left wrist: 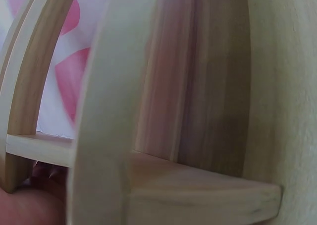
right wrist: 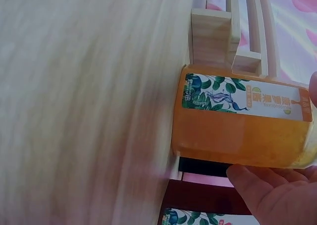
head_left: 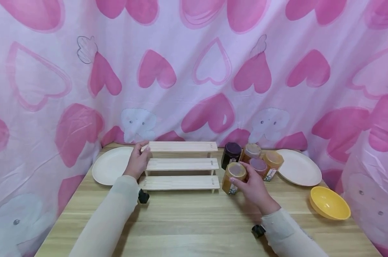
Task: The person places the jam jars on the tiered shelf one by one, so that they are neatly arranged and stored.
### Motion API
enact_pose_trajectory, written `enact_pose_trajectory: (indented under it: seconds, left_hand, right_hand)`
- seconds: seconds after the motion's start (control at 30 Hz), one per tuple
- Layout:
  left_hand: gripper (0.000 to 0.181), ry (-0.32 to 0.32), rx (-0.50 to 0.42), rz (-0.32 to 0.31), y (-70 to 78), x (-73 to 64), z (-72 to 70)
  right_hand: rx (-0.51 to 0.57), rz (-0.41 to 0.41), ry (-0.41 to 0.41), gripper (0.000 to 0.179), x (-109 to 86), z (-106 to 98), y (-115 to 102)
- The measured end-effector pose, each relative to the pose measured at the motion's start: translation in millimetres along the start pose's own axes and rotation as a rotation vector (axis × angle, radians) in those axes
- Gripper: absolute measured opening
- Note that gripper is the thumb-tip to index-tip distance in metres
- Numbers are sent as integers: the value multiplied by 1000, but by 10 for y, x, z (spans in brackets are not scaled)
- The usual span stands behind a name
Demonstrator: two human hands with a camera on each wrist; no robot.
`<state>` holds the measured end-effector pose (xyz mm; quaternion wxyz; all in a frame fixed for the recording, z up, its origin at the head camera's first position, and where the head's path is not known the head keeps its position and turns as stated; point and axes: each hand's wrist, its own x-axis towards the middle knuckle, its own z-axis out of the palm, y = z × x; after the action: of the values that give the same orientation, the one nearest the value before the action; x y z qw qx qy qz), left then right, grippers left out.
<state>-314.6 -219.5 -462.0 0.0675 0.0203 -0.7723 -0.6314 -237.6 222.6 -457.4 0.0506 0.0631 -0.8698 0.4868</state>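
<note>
A three-tier wooden shelf stands on the table, its steps rising toward the back. My left hand grips its left end by the top tier; in the left wrist view, the shelf's frame hides most of the fingers. My right hand holds a jar of orange contents between thumb and fingers, just right of the lowest tier. The jar is upright, with a leafy label on its side. Behind it are a dark jar, a jar with a pinkish lid and two amber jars.
A white plate lies left of the shelf, partly behind my left hand. Another white plate is at the back right, with a yellow bowl in front of it. A pink heart-patterned curtain hangs behind the table.
</note>
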Motion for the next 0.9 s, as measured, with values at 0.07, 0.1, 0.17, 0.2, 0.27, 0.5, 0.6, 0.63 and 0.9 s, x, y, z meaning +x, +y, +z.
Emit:
enact_pose_trajectory:
  seconds: [0.07, 0.1, 0.17, 0.2, 0.27, 0.5, 0.6, 0.63, 0.9]
  left_hand:
    - [49, 0, -10, -8, -1, 5, 10]
    - [49, 0, -19, -12, -1, 7, 14]
    - [49, 0, -26, -15, -4, 12, 18]
    - [48, 3, -30, -17, -6, 14, 20]
    - [48, 2, -43, -10, -2, 8, 24]
    - [47, 7, -71, 3, -7, -6, 23]
    - [46, 13, -57, -7, -15, -8, 24]
    - [46, 14, -50, -8, -16, -11, 21]
    - [45, 18, -71, 8, -11, -11, 33]
  right_hand:
    - [2, 5, 5, 78, -3, -2, 7]
    - [4, 7, 4, 78, -2, -3, 11]
    - [17, 8, -4, 79, 0, -7, 15]
    - [28, 5, -15, 80, 0, -11, 14]
    - [70, 13, -43, 81, 3, -22, 15]
    - [167, 55, -142, 81, 11, -89, 32]
    - [169, 55, -147, 77, 13, -100, 39]
    - [169, 57, -143, 77, 12, -100, 37]
    - [187, 59, -107, 77, 7, -79, 37]
